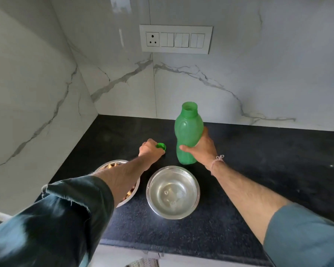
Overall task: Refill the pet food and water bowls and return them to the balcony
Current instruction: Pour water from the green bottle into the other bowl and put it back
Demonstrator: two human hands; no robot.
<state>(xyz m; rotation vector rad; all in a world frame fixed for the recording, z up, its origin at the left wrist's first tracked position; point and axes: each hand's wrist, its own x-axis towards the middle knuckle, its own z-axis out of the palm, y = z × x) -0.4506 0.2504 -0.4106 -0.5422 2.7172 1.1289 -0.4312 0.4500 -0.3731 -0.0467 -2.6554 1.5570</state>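
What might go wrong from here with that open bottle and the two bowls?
The green bottle is uncapped, held low down by the right hand; a tilt could spill onto the counter. The left forearm lies over the food bowl while the left hand holds the cap; drawing back might nudge the bowl. The water bowl already holds water, which may slosh when carried.
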